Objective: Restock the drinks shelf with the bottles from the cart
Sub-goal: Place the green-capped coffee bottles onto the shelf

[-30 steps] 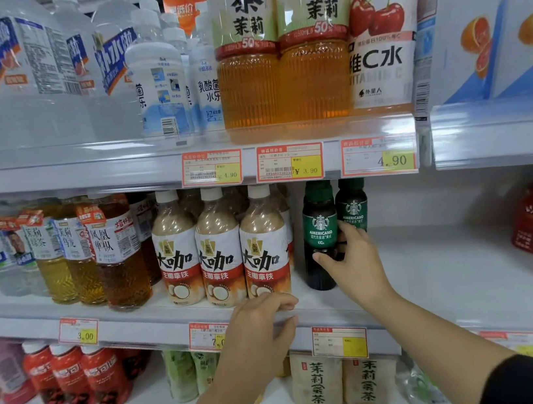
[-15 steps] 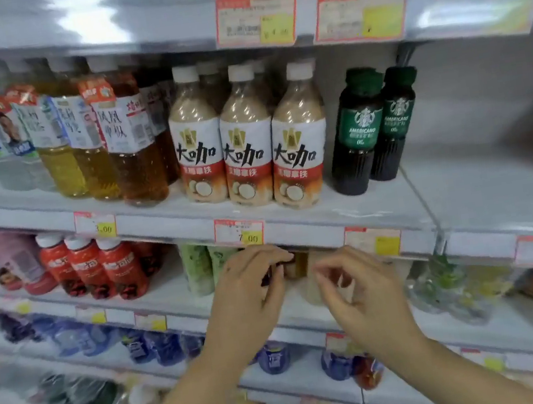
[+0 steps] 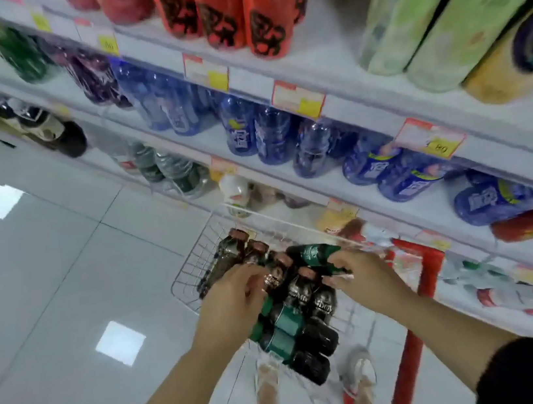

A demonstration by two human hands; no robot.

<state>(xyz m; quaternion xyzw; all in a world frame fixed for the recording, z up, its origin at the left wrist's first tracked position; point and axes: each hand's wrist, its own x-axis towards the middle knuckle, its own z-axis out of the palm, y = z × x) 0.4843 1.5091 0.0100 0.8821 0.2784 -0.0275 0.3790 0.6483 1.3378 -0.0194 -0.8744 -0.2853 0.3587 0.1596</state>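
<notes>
We look down into the wire cart, where dark bottles lie heaped, their labels smeared by blur. Our right hand has its fingers curled round a green-labelled bottle at the top of the heap. Our left hand covers the bottles beneath it, and we cannot tell whether its fingers grasp one. The shelf beside the cart is blurred and cut off at the frame's edge.

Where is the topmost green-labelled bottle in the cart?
In the head view, low centre, the green-labelled bottle lies atop the dark bottles in the wire basket, gripped by the right hand, right of the left hand.
</notes>
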